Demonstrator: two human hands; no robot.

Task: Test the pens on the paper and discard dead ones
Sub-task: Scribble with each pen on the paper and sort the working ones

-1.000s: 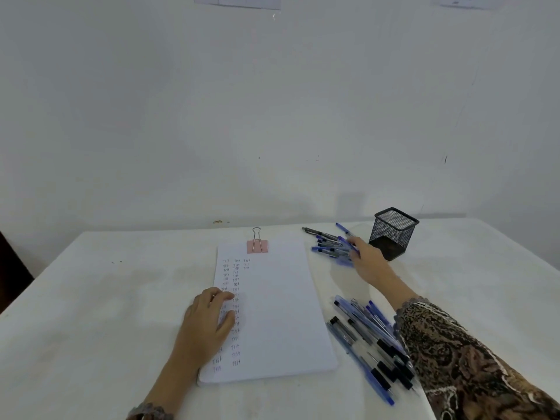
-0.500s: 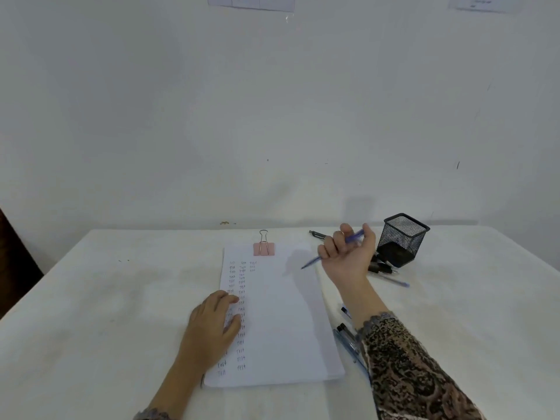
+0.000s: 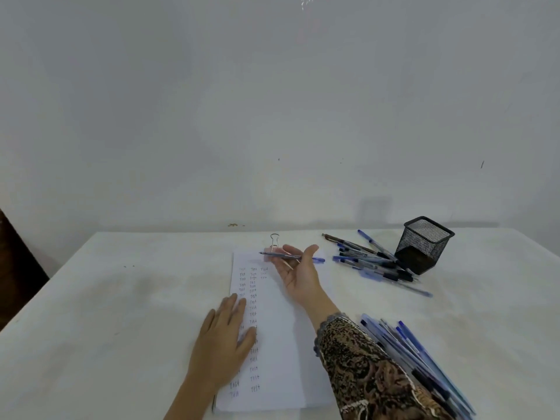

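From the head view: holds a blue pen (image 3: pixel 291 256) in the right hand (image 3: pixel 298 274), palm up, thumb and fingers (image 3: pixel 287 248) pinching the barrel lightly, tip pointing left, cap end right. Hovers it above the far end of the paper (image 3: pixel 272 328), just near of the binder clip (image 3: pixel 275 241), off the sheet. Presses the paper flat on the counter (image 3: pixel 121 298) with the left hand (image 3: pixel 224 338), fingers straight and close together, gripping nothing. Has fetched this pen within the last second from the far pile of pens (image 3: pixel 372 262) beside the mesh pen cup (image 3: pixel 424 244), lifted it, and swung it left over the sheet. Points to a fresh test about to start, with plenty done already, judging by the rows of "test" scribbles. Not yet in a writing grip; needs turning tip-down before touching an unmarked spot, probably in the short third column. Keeps a second pile of pens (image 3: pixel 409 350) at near right, beside the patterned sleeve (image 3: pixel 363 368); cannot tell tested from dead between the two piles
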